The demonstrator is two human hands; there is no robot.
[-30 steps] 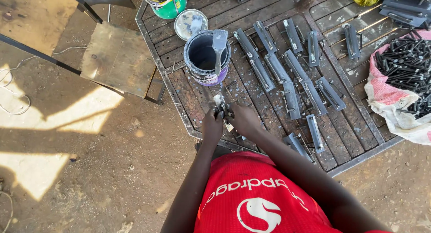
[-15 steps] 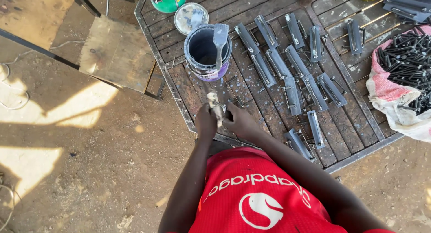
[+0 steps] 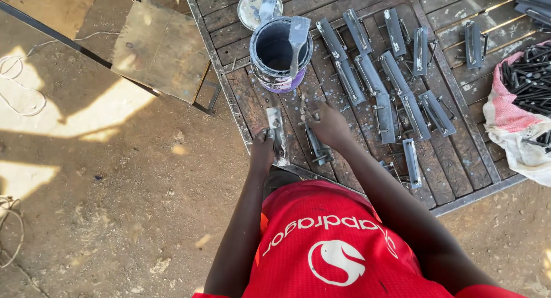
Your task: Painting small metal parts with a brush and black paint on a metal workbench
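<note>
My left hand [image 3: 262, 152] fingers pinch a grey metal bracket [image 3: 277, 134] flat on the surface [image 3: 459, 177]; right hand [image 3: 327, 123] rests on another bracket [image 3: 317, 149], grip unclear. Purple-banded paint can [image 3: 279, 54] w/ brush ahead.

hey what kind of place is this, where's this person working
Probably an outdoor metalwork yard. Bare dirt ground, a steel grid door panel laid flat as a bench, rows of grey metal latches, and a paint can with a brush.

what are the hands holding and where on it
Left hand grips the near end of a grey metal bar; right hand rests on a metal piece, grip unclear.
</note>
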